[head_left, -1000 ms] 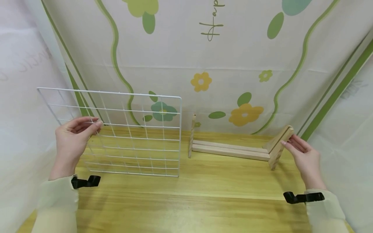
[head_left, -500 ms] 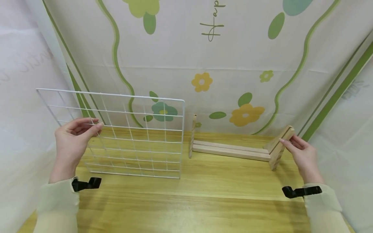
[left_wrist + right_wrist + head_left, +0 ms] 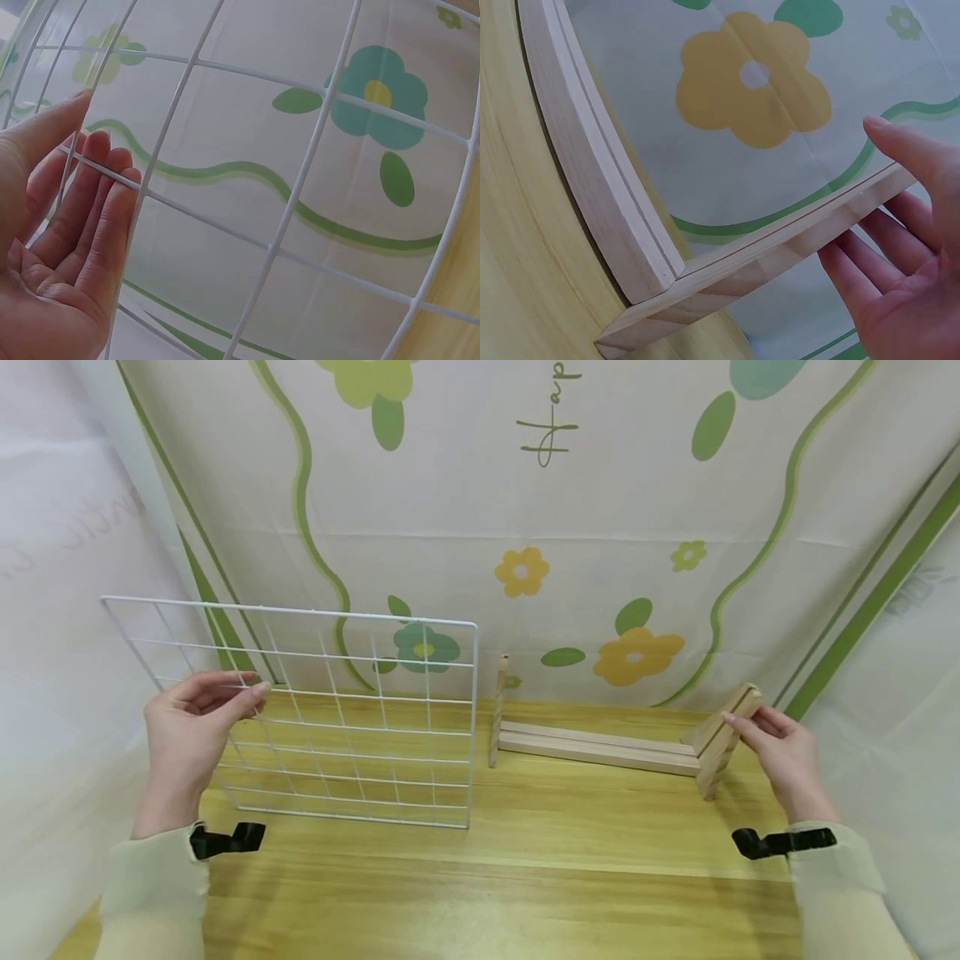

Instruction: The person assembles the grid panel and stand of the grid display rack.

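A white wire grid (image 3: 375,699) stands nearly upright at the left, its lower edge near or on the table. My left hand (image 3: 197,727) pinches its wires on the left part; in the left wrist view the fingers of the hand (image 3: 64,217) curl behind the wires (image 3: 169,127). To the right lies a wooden frame (image 3: 600,752) with a grooved crossbar and an upright at each end. My right hand (image 3: 787,760) holds the right upright (image 3: 723,743) near its top. In the right wrist view, the hand (image 3: 907,232) has thumb and fingers on either side of the grooved upright (image 3: 765,262).
The wooden table (image 3: 480,893) extends in front of both objects. Behind it hangs a white cloth (image 3: 585,493) with flowers and green lines, and more cloth stands at the left and right sides. The frame's left upright (image 3: 498,714) is close to the grid's right edge.
The grid has shifted slightly right and down in the head view, with my left hand still on it. My right hand stays at the wooden upright, almost unmoved.
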`<state>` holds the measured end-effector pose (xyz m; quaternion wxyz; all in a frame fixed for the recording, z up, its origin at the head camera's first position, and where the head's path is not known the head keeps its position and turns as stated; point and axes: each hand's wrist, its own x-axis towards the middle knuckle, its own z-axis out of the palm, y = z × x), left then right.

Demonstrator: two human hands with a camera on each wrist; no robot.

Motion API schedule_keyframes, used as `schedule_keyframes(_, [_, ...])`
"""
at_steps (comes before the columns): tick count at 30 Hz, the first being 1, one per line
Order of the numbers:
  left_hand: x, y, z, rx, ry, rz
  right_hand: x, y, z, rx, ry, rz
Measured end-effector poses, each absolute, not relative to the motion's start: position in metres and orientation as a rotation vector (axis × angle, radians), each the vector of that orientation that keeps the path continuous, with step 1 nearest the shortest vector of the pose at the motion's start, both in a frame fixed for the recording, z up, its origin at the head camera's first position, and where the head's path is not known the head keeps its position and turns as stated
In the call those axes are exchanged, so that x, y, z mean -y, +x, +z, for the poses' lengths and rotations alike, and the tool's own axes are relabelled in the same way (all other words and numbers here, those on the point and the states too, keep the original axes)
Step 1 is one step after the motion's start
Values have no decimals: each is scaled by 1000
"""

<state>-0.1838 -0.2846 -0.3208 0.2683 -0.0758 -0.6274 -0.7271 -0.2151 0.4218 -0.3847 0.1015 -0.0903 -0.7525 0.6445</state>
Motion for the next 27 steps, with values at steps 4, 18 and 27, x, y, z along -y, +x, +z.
schedule_keyframes(4, [285,-184,-322,1689,-172,-1963,-425,-221,-383,2199,-215,1928])
schedule_keyframes(18, [284,-187,-324,1718,-180,-1923,-434,-232,-382,2265,-115,1941])
schedule_keyframes(27, [285,-185,-324,1744,-163,-1910,-444,-227,-386,2173,159,2151])
